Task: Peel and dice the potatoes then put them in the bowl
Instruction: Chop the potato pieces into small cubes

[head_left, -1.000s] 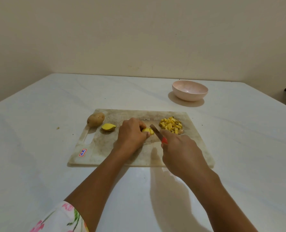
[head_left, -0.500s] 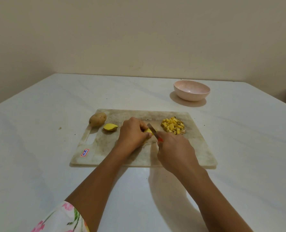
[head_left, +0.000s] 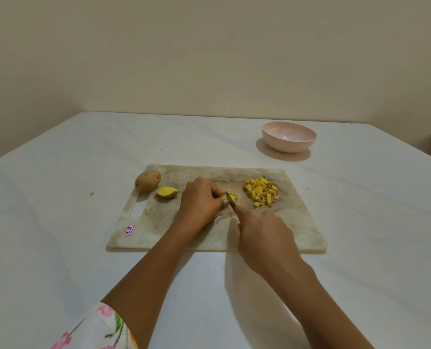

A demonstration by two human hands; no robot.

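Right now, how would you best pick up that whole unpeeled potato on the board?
Probably from above, fingers across its narrow middle: the unpeeled potato lies on its side at the far left corner of the cutting board, apart from the peeled potato half beside it.

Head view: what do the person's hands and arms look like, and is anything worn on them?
Both the left hand and right hand are bare: no gloves, rings or watch visible. A white sleeve printed with pink flowers and green leaves sits high on the left arm. The right arm shows no sleeve.
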